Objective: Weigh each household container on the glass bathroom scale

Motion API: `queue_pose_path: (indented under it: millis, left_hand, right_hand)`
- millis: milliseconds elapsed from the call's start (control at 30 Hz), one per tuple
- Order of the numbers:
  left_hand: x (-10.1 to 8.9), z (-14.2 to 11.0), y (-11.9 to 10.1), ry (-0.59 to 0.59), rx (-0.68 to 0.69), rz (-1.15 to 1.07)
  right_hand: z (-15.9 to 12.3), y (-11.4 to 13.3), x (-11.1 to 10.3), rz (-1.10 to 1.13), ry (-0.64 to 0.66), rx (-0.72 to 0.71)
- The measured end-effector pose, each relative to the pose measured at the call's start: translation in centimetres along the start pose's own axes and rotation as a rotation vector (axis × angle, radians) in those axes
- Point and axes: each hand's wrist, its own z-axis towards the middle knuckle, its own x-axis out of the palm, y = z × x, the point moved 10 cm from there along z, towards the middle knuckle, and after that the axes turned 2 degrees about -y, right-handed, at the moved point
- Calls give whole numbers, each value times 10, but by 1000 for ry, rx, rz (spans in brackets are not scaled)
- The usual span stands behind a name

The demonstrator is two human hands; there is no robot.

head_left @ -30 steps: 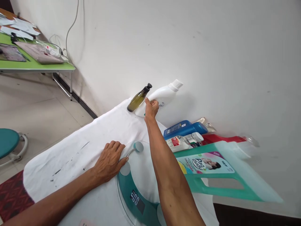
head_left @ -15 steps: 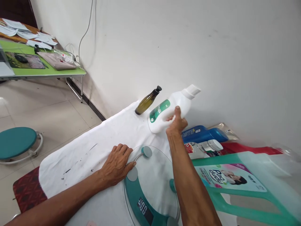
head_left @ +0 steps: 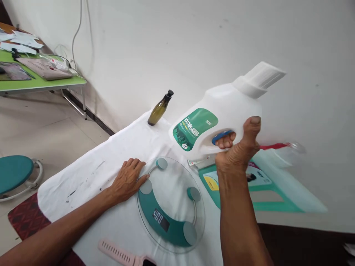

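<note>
My right hand (head_left: 238, 147) is wrapped round the handle of a white detergent bottle (head_left: 222, 107) with a green label and a white cap. The bottle is tilted, cap toward the upper right, and looks raised off the table. Fingers show through the handle opening. On the white cloth, my left hand (head_left: 129, 177) lies flat with its fingers out, thumb at the rim of a round glass scale (head_left: 172, 184). The scale has a green band and a lit digital display (head_left: 161, 219); nothing rests on its glass.
A dark olive pump bottle (head_left: 159, 111) stands by the wall. Right of the scale lies a large green jug (head_left: 269, 207), partly behind my right arm. A pink watch (head_left: 119, 253) lies at the near edge. A green stool (head_left: 15, 173) and a desk (head_left: 41, 85) are at left.
My right hand has lifted the detergent bottle up, rightward and closer to me. My left hand stays by the scale. The view has shifted, bringing the pink watch into sight.
</note>
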Motion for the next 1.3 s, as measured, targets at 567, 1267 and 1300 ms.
queue_pose_path:
  millis: [567,1267,1300]
  left_hand:
    - [-1,2,4,-42,62,73]
    - [-18,3,-12,-51,36,171]
    - [-20,1,-15,-61,30,183]
  right_hand:
    - [-139,36,-125,-60,-47,121]
    - [-356,73,-86,-356,844,-682]
    - [-369,69,-82,-374,890,-739]
